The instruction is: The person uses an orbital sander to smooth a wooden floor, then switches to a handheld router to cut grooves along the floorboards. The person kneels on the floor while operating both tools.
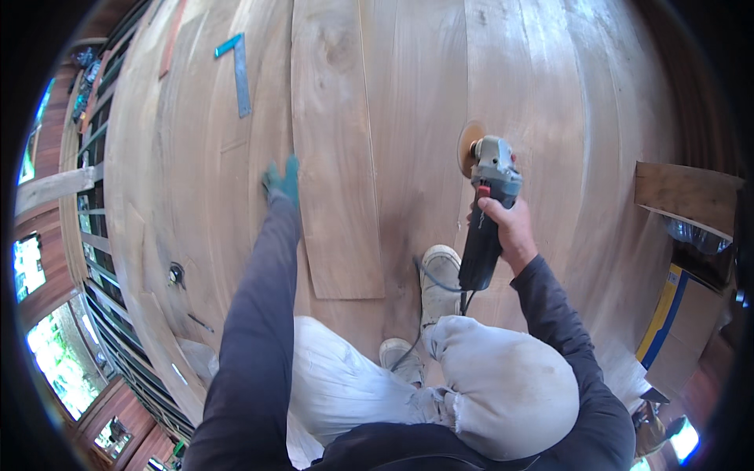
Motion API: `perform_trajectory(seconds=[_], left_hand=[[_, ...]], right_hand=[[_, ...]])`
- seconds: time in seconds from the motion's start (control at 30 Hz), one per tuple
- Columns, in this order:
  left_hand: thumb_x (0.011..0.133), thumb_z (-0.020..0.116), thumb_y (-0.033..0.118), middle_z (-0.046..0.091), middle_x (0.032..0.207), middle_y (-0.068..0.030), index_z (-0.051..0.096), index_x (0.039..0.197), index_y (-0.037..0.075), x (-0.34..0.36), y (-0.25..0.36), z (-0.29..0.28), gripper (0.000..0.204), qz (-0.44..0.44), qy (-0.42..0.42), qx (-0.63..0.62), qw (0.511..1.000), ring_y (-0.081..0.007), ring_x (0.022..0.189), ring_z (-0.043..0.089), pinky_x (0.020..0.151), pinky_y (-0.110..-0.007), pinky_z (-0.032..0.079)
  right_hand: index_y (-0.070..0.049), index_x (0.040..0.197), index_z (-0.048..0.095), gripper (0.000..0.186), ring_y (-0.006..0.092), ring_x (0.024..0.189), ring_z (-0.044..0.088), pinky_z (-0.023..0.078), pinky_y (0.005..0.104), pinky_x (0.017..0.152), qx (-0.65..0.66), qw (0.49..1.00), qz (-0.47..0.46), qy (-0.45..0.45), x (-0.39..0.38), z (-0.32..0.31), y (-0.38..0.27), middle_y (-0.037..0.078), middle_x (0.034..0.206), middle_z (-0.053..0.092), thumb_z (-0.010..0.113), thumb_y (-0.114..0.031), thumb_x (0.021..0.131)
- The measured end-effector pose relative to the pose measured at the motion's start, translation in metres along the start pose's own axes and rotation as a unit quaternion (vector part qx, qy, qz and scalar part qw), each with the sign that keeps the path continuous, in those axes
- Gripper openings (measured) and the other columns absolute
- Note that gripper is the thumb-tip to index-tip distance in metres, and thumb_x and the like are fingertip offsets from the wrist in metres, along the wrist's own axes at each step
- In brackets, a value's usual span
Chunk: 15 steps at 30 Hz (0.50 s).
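Wide-plank wooden floor [416, 102], pale brown, with long seams. On it, near middle: long board [338, 196], flat, lengthwise. Left of that, toward far end: metal square [242, 86] with teal stock, flat. Farther left: narrow reddish strip [172, 39]. Lower left: small dark round object [175, 274], slim dark stick [201, 323] nearby. Near board's close end: two pale shoes [441, 275].

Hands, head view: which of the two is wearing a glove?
The left hand: it wears a teal-green glove and is by the long plank's left edge. The right hand, gripping the angle grinder, is bare.
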<state>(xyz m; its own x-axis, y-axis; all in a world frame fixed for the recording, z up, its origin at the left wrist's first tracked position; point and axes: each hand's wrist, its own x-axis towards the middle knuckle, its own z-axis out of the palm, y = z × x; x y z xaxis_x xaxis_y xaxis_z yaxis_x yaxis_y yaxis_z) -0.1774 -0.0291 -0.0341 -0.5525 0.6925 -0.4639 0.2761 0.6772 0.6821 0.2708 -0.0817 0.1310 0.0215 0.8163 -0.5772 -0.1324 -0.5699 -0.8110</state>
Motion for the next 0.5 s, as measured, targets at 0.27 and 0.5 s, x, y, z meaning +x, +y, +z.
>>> perform_trajectory(seconds=[0.27, 0.5], left_hand=[[0.098, 0.075, 0.041, 0.071, 0.113, -0.0057, 0.066, 0.131, 0.004, -0.235, 0.059, 0.066, 0.05, 0.103, -0.581, -0.133, 0.796, -0.0168, 0.106, 0.066, 0.096, -0.035, 0.053], [0.092, 0.081, 0.036, 0.072, 0.104, -0.0065, 0.064, 0.125, 0.002, -0.266, 0.076, 0.079, 0.05, -0.042, -0.49, -0.219, 0.843, -0.0159, 0.09, 0.07, 0.083, -0.033, 0.058]], right_hand=[[0.002, 0.122, 0.06, 0.051, 0.0282, 0.091, 0.075, 0.064, 0.0452, 0.086, 0.196, 0.968, 0.021, -0.155, 0.016, 0.028, 0.032, 0.016, 0.104, 0.071, 0.076, -0.036, 0.09], [0.0, 0.122, 0.062, 0.057, 0.0284, 0.095, 0.074, 0.061, 0.0448, 0.091, 0.325, 0.91, 0.077, -0.244, 0.059, 0.049, 0.058, 0.017, 0.108, 0.07, 0.069, -0.048, 0.093]])
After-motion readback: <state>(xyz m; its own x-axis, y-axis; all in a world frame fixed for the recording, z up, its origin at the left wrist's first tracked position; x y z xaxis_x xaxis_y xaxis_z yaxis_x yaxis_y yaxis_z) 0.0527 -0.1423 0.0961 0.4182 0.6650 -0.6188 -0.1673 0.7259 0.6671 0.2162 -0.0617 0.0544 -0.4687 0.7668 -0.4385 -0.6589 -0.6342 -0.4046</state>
